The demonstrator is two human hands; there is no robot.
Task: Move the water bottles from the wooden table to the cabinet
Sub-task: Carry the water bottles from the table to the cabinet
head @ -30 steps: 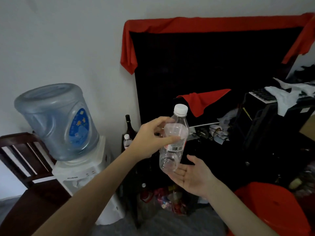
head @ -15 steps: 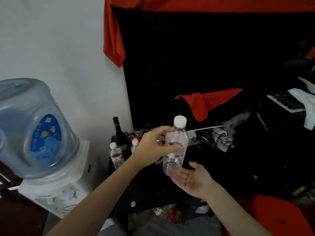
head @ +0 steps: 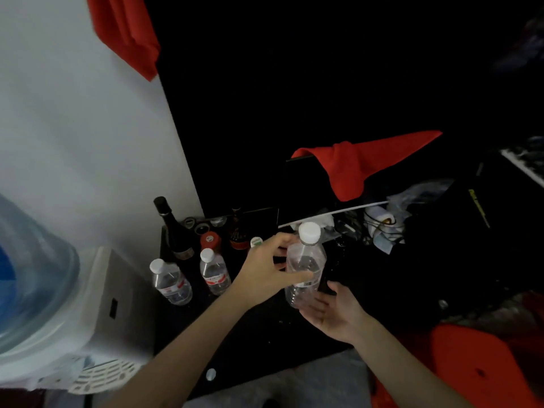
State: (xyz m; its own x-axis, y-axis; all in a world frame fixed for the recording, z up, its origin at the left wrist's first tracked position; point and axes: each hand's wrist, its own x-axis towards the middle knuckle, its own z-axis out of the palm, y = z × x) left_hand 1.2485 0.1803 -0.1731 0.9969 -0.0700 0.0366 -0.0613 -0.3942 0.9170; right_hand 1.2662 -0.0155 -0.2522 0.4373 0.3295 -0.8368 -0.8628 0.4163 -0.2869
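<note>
My left hand (head: 266, 272) grips a clear water bottle (head: 304, 260) with a white cap around its middle, holding it upright above the black cabinet top (head: 259, 328). My right hand (head: 337, 312) lies palm up with straight fingers under the bottle's base, touching or nearly touching it. Two more capped water bottles stand on the cabinet's left part, one (head: 170, 282) near the edge and one (head: 215, 273) to its right.
A dark wine bottle (head: 173, 228), a red-lidded jar (head: 210, 241) and small items stand at the cabinet's back left. A water dispenser (head: 88, 313) with a blue jug is at left. Red cloth (head: 362, 163), cluttered black gear and a red stool (head: 477, 369) are at right.
The view has moved closer and tilted down over the cabinet. Both hands keep the same hold on the bottle, which now hangs lower over the cabinet top.
</note>
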